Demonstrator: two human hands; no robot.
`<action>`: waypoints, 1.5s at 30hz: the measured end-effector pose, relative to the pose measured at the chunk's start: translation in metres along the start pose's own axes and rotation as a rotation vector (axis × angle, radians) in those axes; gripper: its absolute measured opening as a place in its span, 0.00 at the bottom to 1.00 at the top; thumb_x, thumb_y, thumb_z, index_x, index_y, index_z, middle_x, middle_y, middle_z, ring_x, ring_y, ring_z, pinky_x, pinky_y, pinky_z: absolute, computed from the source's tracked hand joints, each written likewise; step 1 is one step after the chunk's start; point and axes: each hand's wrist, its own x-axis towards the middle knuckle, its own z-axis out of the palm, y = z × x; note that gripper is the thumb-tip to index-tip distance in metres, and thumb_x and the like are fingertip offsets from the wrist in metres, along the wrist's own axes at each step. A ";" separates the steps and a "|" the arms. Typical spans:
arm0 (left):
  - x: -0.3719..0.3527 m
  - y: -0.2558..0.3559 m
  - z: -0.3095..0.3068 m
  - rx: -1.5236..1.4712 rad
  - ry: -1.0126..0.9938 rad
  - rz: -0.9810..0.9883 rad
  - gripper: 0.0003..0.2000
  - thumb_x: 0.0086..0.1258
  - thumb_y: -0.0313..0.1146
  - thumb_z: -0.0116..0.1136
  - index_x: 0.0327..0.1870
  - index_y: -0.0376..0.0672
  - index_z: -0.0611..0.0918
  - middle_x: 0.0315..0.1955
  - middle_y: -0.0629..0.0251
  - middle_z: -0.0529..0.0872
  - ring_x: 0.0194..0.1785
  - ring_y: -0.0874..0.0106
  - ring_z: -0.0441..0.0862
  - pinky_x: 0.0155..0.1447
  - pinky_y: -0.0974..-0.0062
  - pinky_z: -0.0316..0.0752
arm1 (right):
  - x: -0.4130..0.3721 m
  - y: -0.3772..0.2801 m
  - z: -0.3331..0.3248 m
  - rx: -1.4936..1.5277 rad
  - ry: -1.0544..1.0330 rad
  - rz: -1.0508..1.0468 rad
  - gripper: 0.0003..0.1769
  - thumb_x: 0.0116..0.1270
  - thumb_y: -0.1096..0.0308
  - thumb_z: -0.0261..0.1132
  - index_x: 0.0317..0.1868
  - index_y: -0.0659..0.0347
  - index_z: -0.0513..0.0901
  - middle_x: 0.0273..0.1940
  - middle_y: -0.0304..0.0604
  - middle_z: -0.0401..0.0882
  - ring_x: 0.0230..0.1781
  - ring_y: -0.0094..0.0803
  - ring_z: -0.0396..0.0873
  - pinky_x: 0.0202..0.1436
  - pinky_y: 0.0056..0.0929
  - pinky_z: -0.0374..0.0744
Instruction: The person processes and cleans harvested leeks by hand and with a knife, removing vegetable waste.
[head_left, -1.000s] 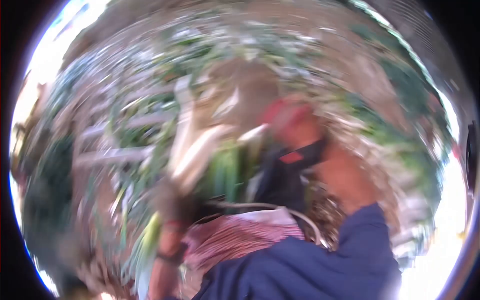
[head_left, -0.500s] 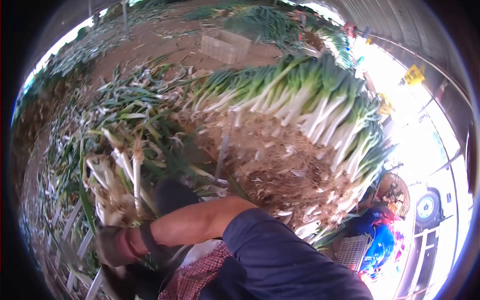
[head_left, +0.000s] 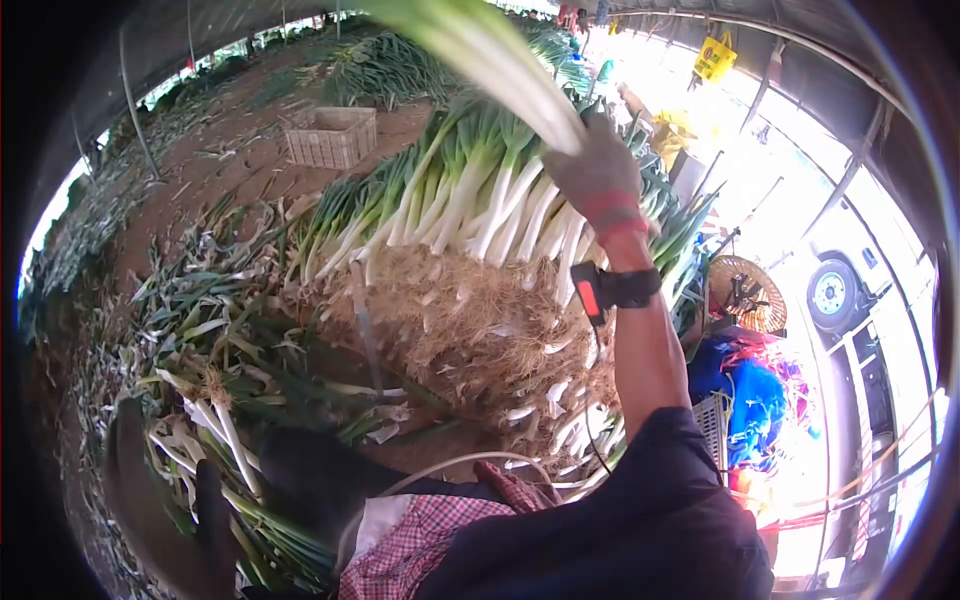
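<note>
My right hand (head_left: 597, 178), in a grey-brown glove with a red cuff, is closed around the white lower part of a leek (head_left: 510, 82). The leek's green end points to the upper left and is blurred. Beneath it lies a long row of leeks (head_left: 480, 200), roots toward me. At the lower left my left hand (head_left: 170, 510), in a dark glove, is blurred, with its thumb and fingers apart. Close to it is a small heap of leeks (head_left: 235, 440) with white stems and roots.
A plastic crate (head_left: 332, 138) stands on the soil beyond the row. Loose leaves (head_left: 200, 310) litter the left side. To the right are a woven hat (head_left: 745, 293), a blue bundle (head_left: 757, 410) and a vehicle wheel (head_left: 832, 291). A yellow bag (head_left: 715, 58) hangs above.
My right hand has moved from the lower left heap up to the far right and now holds a raised leek. My left hand shows at the lower left. The view has shifted.
</note>
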 end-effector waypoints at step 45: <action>-0.238 -0.223 0.290 -0.178 -0.625 -1.300 0.43 0.55 0.62 0.69 0.66 0.38 0.77 0.60 0.37 0.81 0.64 0.46 0.81 0.66 0.57 0.76 | -0.442 -0.321 0.411 0.996 -1.570 0.322 0.16 0.63 0.65 0.79 0.40 0.73 0.88 0.33 0.36 0.85 0.30 0.22 0.80 0.35 0.27 0.78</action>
